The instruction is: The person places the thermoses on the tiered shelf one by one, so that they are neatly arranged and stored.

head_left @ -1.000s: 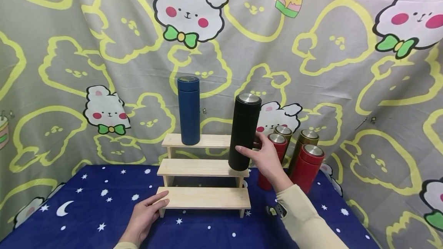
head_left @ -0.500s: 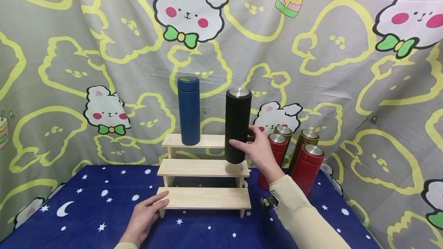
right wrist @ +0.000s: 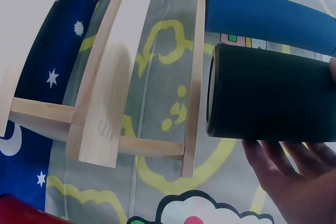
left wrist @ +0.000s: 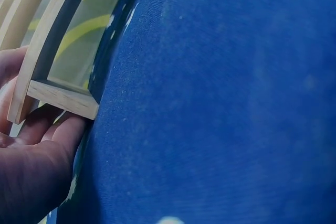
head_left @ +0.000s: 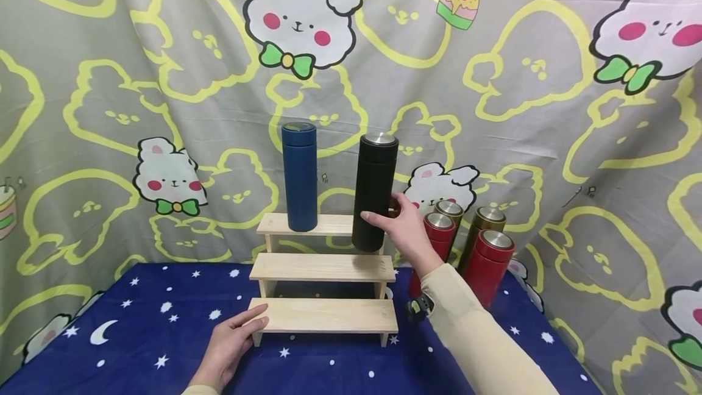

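My right hand grips a black thermos bottle with a steel-topped lid. The bottle is nearly upright, and its base overlaps the gap between the middle and top steps of a pale wooden three-step stand. In the right wrist view, the fingers wrap the black bottle from one side. A blue thermos bottle stands on the top step at the left. My left hand holds the left end of the bottom step. The left wrist view has its fingers curled around the stand's leg.
Right of the stand, several bottles stand grouped on the blue star-patterned cloth. Among them are a red thermos and a bronze one. A grey curtain with cartoon prints hangs behind.
My right hand has moved the black bottle up and slightly left, from over the middle step's right end towards the top step. My left hand stays on the stand.
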